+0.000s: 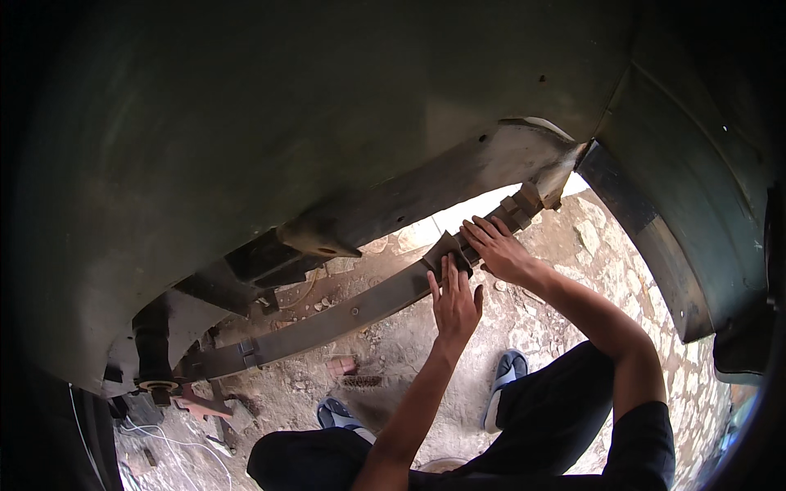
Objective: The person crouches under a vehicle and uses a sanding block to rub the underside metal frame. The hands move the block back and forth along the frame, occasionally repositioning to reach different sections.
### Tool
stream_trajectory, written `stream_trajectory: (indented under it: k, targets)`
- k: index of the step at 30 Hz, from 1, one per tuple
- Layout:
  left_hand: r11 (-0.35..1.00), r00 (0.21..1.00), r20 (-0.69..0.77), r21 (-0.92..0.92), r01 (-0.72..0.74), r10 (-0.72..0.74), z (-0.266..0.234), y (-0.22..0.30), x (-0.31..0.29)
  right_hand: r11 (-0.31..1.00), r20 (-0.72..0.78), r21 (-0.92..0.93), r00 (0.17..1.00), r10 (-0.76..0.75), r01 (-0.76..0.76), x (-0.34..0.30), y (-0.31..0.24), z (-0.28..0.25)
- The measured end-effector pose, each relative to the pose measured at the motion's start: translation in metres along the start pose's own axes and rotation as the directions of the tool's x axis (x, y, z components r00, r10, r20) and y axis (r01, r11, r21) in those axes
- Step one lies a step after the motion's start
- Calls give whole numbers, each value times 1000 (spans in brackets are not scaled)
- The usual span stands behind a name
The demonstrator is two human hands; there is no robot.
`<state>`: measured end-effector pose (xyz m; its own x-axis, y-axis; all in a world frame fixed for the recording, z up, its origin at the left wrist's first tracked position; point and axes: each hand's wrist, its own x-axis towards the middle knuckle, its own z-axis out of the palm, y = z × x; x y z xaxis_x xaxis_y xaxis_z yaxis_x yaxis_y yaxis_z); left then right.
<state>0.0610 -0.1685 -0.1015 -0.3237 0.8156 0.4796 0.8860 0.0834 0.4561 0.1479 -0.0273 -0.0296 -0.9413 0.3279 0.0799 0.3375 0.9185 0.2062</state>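
Observation:
A long, curved grey leaf spring point(327, 325) runs from lower left to upper right beneath a vehicle body. On its upper right part lies a small dark sheet point(443, 245) that looks like sandpaper, with one corner sticking up. My left hand point(455, 307) presses its outstretched fingers on the sheet's near side, thumb apart. Just beyond it, my right hand point(501, 251) rests with fingers laid across the spring near its clamped end. What is under the right palm is hidden.
The dark green body panel point(270, 106) arches overhead, and a grey frame rail point(442, 180) runs behind the spring. At right hangs a dark flap point(647, 237). Below are stony ground, a brush point(363, 381), a broken brick point(341, 366) and a white cable point(176, 442).

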Motion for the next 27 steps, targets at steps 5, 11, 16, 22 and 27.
stream_trajectory:
  k: [5,11,16,22,27]
  targets:
    - [999,999,50,47,10,-13,-2,7,-4,1000,-38,-7,999,-4,4,-1,-2,-1]
    - [997,995,90,64,45,-51,-1,4,8,998,-119,54,993,-21,27,-5,3,9]
    - [998,989,135,25,63,-65,-7,-18,33,998,-73,-62,997,-21,17,0,3,15]
    - [998,990,135,35,43,-47,-1,-13,28,997,-55,-74,998,-18,14,-3,4,11]
    - [998,991,134,56,-1,-6,-6,-19,29,1000,-57,-23,998,-12,11,-3,2,8]
